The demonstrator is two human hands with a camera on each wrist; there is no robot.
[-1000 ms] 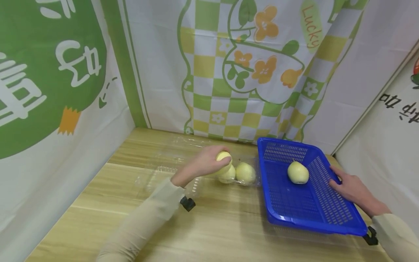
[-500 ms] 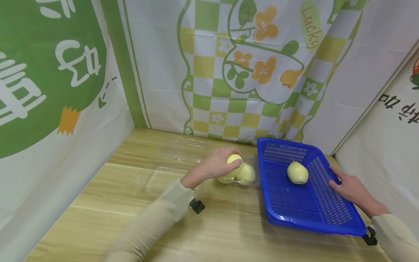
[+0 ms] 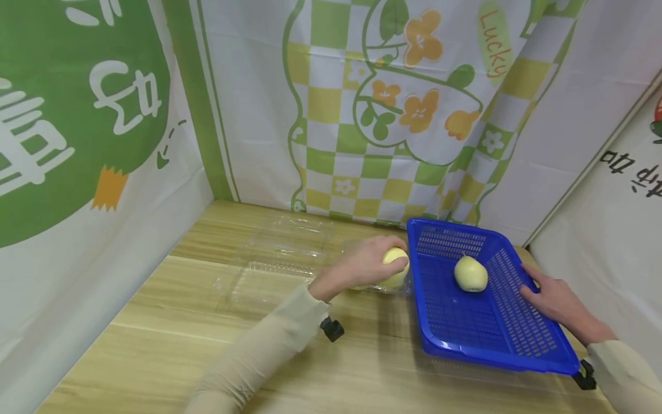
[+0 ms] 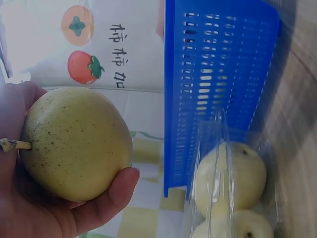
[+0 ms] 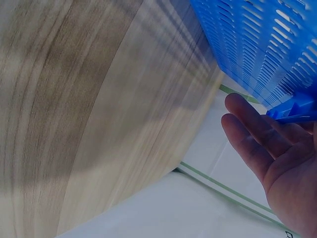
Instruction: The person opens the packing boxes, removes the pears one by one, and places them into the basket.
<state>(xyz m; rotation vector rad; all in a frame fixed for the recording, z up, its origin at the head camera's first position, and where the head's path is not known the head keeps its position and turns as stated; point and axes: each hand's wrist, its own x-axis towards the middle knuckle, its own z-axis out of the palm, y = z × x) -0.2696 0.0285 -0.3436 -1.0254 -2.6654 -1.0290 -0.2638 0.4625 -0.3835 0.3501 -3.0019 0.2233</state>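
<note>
My left hand (image 3: 362,263) grips a round yellow-green pear (image 4: 79,144), speckled and with a short stem, raised to the left of the blue basket's near side wall. Fingers and thumb wrap around its sides. Below it, two more pears (image 4: 242,171) sit in the clear plastic container (image 4: 220,129); the left hand mostly hides them in the head view. The blue perforated basket (image 3: 421,313) holds one pear (image 3: 471,273). My right hand (image 3: 555,299) holds the basket's right rim, thumb over the top and fingers underneath in the right wrist view.
The clear container's opened lid or second half (image 3: 274,276) spreads left on the wooden table (image 3: 155,333). Printed cloth (image 3: 351,144) hangs along the back, with more cloth at both sides. The basket stands close to the right-hand cloth.
My left hand has carried the pear to the right, over the other pears and toward the basket. My right hand and the basket have stayed in place.
</note>
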